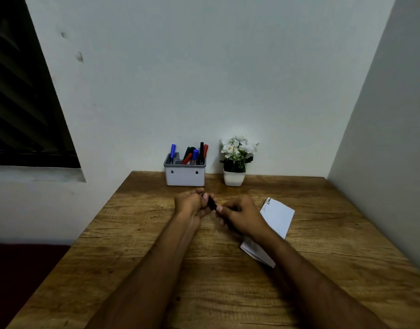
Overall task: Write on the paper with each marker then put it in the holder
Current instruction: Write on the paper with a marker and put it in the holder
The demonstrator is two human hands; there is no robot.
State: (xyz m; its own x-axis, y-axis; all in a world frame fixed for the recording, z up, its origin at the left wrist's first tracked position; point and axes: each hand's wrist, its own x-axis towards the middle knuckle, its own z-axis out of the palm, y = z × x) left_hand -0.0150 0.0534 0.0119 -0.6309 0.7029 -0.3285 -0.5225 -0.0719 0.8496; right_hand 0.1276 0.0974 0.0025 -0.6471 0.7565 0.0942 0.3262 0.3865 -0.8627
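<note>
The fingers (205, 197) of the left hand (191, 205) are curled around the far end of a short black marker (211, 203), and the thumb and fingers of the right hand (239, 216) pinch its near end. The black marker lies between the two hands, tilted from upper left to lower right, and only its middle part is visible between the fingertips. I cannot tell if the cap is on or off, because the fingers hide both ends. Both hands are held a little above the brown wooden surface (156, 257), near its middle.

Just to the right of the right hand, a white sheet of paper (279, 217) lies flat on the surface, turned at an angle. The right wrist and forearm cover part of it. Near its far corner there are some small coloured marks of writing (267, 202).

Behind the hands, at the far edge of the surface and against the pale wall, stands a white rectangular holder with a grey rim (185, 176). Several markers stand in it: a blue one (172, 153) at the left side, and green, red, blue and black ones (195, 154) grouped at the right side. Just beside the holder, on its right, stands a small white pot with white flowers and green leaves (236, 162). A dark window with slats (21, 103) is at the left of the wall.
</note>
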